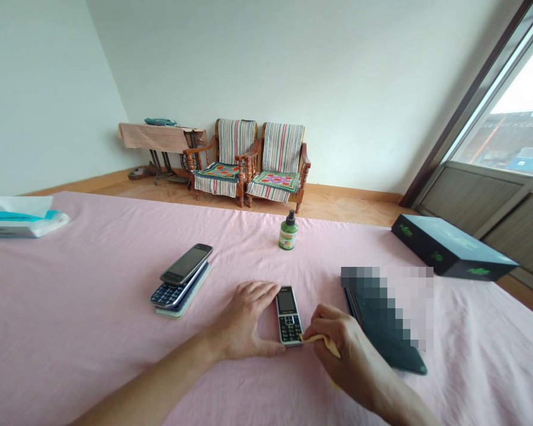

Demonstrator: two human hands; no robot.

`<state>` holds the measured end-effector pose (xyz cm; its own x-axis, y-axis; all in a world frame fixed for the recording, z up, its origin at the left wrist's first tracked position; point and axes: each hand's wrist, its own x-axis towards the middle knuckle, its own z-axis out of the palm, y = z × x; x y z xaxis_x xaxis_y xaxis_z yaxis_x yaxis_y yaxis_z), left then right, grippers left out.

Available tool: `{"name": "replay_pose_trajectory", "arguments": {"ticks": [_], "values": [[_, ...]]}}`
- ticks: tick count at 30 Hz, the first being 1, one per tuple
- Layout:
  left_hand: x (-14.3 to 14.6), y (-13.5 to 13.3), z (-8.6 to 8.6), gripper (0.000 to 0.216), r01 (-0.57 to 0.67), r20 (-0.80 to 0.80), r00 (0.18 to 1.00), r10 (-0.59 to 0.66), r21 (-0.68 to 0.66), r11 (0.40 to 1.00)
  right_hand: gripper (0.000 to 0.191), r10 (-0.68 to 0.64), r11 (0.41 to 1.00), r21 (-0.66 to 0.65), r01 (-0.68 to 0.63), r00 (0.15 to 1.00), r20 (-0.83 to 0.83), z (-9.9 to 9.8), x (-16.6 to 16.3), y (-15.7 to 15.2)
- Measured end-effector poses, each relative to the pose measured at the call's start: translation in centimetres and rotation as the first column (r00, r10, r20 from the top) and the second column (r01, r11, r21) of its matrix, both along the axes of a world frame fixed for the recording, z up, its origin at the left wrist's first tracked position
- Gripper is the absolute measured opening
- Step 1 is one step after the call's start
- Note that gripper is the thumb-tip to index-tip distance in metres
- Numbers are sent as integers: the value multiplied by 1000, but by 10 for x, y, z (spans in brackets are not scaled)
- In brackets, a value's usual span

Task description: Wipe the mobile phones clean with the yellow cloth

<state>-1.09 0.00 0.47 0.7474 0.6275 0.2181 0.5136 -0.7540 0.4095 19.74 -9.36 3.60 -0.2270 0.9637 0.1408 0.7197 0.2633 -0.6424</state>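
A keypad mobile phone [288, 316] with a silver edge lies face up on the pink tablecloth. My left hand [247, 319] braces it from the left, fingertips at its top corner and thumb at its bottom edge. Pinched in my right hand [344, 349] is a yellowish cloth [322, 340], whose tip touches the phone's lower right edge. Most of the cloth is hidden inside the fingers. Just right of that hand lies a dark, flat, long object [395, 343], partly blurred out by blocks. To the left sits a stack of phones [187, 266], the top one with a dark screen.
Beyond the phone stands a green spray bottle [288, 234] with a black top. A black box [453, 245] is at the right edge, and a tissue pack [24, 219] at the far left. Two wooden chairs [278, 157] and a cloth-covered sewing table [155, 137] stand by the wall.
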Motion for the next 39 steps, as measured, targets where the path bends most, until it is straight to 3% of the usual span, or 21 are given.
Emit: {"name": "replay_pose_trajectory", "arguments": {"ticks": [20,39], "values": [[-1,1,-4,99,-4,20,1000,5,-19,1000,32,41,998,-45,-40,998,38,-2,-10,-1],[-1,2,-6,99,-6,37,999,7,-21,1000,36,72,997,-30,-73,996,-57,-4,-16,-1]]}}
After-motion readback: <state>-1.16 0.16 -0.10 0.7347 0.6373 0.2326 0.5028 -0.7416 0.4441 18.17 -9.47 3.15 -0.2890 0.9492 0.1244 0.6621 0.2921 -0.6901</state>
